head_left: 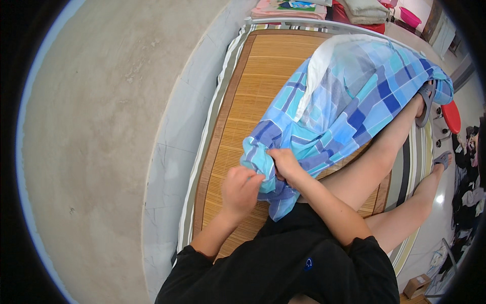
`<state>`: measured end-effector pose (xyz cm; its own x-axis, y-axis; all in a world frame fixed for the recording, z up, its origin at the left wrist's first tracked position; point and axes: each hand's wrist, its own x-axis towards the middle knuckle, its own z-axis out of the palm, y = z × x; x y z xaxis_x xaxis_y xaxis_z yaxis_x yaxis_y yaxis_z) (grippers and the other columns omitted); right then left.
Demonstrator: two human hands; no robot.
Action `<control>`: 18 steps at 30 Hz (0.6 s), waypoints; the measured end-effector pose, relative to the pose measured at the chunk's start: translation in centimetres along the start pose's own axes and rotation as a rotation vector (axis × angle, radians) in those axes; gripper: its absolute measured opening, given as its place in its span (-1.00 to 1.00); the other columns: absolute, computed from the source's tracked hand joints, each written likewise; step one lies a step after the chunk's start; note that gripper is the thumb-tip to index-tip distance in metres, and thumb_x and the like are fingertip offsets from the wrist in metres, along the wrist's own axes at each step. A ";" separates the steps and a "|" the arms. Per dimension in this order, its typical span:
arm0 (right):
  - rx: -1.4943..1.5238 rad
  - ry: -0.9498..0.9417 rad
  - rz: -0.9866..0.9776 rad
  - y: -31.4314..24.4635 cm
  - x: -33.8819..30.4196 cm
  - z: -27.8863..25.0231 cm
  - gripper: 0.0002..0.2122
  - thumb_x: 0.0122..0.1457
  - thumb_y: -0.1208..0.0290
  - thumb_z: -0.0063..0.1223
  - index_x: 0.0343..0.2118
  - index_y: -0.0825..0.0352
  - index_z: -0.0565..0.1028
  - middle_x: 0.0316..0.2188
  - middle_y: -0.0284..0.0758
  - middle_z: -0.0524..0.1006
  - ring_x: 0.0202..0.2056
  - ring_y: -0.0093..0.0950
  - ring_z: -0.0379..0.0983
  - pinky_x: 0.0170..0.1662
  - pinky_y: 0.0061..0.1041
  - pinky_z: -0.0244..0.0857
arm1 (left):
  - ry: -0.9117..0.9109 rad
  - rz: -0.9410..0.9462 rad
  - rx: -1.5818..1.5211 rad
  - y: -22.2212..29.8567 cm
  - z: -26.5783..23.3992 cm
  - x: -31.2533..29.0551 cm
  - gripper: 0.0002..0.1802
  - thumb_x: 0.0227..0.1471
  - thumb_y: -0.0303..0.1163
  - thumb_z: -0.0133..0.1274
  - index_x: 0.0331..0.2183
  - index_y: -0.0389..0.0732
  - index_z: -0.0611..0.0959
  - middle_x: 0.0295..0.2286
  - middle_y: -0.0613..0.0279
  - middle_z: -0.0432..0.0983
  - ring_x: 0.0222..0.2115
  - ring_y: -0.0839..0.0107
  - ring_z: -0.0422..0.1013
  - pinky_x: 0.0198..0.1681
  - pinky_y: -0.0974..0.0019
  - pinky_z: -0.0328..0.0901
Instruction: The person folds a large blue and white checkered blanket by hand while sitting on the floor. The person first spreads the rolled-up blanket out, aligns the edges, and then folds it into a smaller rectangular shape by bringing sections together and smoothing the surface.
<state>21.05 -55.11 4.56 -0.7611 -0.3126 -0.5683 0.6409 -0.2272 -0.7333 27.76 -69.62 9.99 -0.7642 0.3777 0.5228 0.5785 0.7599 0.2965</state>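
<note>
Black shirt point(283, 263) fills the bottom, closest of all. Just past it, the left hand point(240, 190) is closed tight on the near edge of a blue checked cover point(334, 111). The right hand point(284, 163) pinches the same bunched edge, right beside it. That cover lies over the person's lap and across a bamboo mat point(253, 91). Bare mat shows to the left. Past its edge runs a striped mattress point(215, 106), then a grey wall point(101, 126). Folded cloths point(291, 7) sit far off.
</note>
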 end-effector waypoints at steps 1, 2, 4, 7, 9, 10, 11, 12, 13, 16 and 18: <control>0.023 -0.008 0.015 0.0 0.1 0.0 -0.70 0.13 0.28 -0.07 -0.69 0.30 0.39 -0.82 -0.40 0.27 -0.84 -0.58 0.06 -0.77 -0.54 -0.15 | -0.002 -0.001 0.003 0.3 -0.1 -0.4 -0.82 -0.27 -0.62 0.17 -0.47 -0.23 0.59 -0.46 0.21 0.42 -0.40 0.21 0.37 -0.36 0.23 0.28; 0.023 -0.009 0.014 0.0 0.1 0.1 -0.70 0.13 0.28 -0.07 -0.69 0.30 0.39 -0.82 -0.40 0.27 -0.84 -0.58 0.06 -0.77 -0.54 -0.15 | 0.028 0.024 -0.008 0.7 -0.1 -0.7 -0.82 -0.27 -0.60 0.17 -0.46 -0.22 0.60 -0.44 0.22 0.44 -0.38 0.21 0.38 -0.34 0.24 0.29; -0.025 0.007 -0.004 -0.1 0.1 0.3 -0.67 0.12 0.24 -0.07 -0.69 0.34 0.42 -0.78 -0.37 0.31 -0.81 -0.55 0.14 -0.76 -0.50 -0.07 | 0.057 0.049 -0.017 1.1 -0.1 -0.9 -0.81 -0.26 -0.59 0.18 -0.46 -0.21 0.61 -0.41 0.23 0.46 -0.37 0.22 0.39 -0.33 0.25 0.29; -0.034 0.047 -0.041 0.4 0.4 0.5 -0.66 0.16 0.23 -0.08 -0.67 0.33 0.41 -0.78 -0.40 0.29 -0.81 -0.56 0.13 -0.75 -0.51 -0.08 | 0.045 -0.018 -0.102 1.1 0.5 -1.0 -0.75 -0.21 -0.65 0.11 -0.37 -0.20 0.61 -0.41 0.18 0.46 -0.37 0.15 0.41 -0.34 0.28 0.31; -0.014 0.047 -0.013 0.2 0.4 0.7 -0.65 0.18 0.22 -0.08 -0.67 0.32 0.40 -0.78 -0.40 0.28 -0.80 -0.56 0.13 -0.75 -0.51 -0.08 | 0.010 -0.211 -0.297 0.6 1.5 -1.3 -0.77 -0.08 -0.64 0.08 -0.29 -0.26 0.58 -0.41 0.18 0.46 -0.36 0.23 0.42 -0.30 0.31 0.34; 0.004 0.047 0.016 0.1 0.5 0.7 -0.65 0.20 0.21 -0.09 -0.66 0.32 0.40 -0.78 -0.41 0.28 -0.80 -0.56 0.13 -0.75 -0.51 -0.08 | 0.011 -0.209 -0.297 0.4 2.1 -1.7 -0.77 -0.08 -0.64 0.08 -0.29 -0.26 0.58 -0.41 0.18 0.46 -0.36 0.23 0.42 -0.30 0.31 0.34; 0.005 0.046 0.016 0.1 0.5 0.7 -0.65 0.20 0.21 -0.09 -0.66 0.32 0.40 -0.78 -0.41 0.28 -0.80 -0.56 0.13 -0.75 -0.51 -0.08 | 0.106 -0.434 -0.579 0.2 2.7 -2.3 -0.79 -0.03 -0.64 0.04 -0.27 -0.29 0.57 -0.39 0.21 0.48 -0.35 0.35 0.42 -0.30 0.37 0.33; 0.013 0.018 0.029 0.2 0.5 0.6 -0.65 0.20 0.20 -0.09 -0.66 0.31 0.39 -0.77 -0.41 0.28 -0.80 -0.56 0.13 -0.75 -0.51 -0.09 | 0.204 -0.659 -0.860 0.0 3.1 -2.7 -0.81 0.02 -0.64 0.01 -0.25 -0.31 0.55 -0.36 0.23 0.50 -0.34 0.47 0.42 -0.30 0.44 0.32; 0.022 -0.011 0.042 0.2 0.5 0.5 -0.65 0.21 0.20 -0.09 -0.65 0.31 0.39 -0.77 -0.41 0.28 -0.80 -0.57 0.13 -0.76 -0.50 -0.10 | 0.204 -0.659 -0.858 -0.5 3.4 -2.9 -0.81 0.02 -0.64 0.01 -0.25 -0.31 0.55 -0.36 0.23 0.50 -0.34 0.47 0.42 -0.30 0.44 0.32; -0.019 -0.040 0.050 0.2 0.6 0.3 -0.69 0.23 0.20 -0.12 -0.56 0.29 0.43 -0.75 -0.45 0.31 -0.79 -0.61 0.11 -0.75 -0.56 -0.08 | 0.258 -0.815 -0.847 -1.4 3.7 -2.0 -0.81 0.04 -0.66 -0.02 -0.23 -0.39 0.53 -0.30 0.23 0.45 -0.32 0.53 0.38 -0.23 0.42 0.35; -0.058 -0.005 -0.024 0.5 0.5 0.5 -0.66 0.23 0.20 -0.11 -0.57 0.36 0.46 -0.73 -0.39 0.36 -0.74 -0.56 0.19 -0.68 -0.51 0.03 | 0.199 -0.778 -0.745 -1.0 3.4 -0.8 -0.78 0.00 -0.67 0.03 -0.23 -0.37 0.54 -0.21 0.16 0.46 -0.31 0.52 0.38 -0.26 0.46 0.33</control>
<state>21.06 -55.88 4.11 -0.7755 -0.3124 -0.5486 0.6155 -0.1811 -0.7671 26.81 -68.92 6.55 -0.9741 -0.2104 0.0828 0.0359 0.2178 0.9753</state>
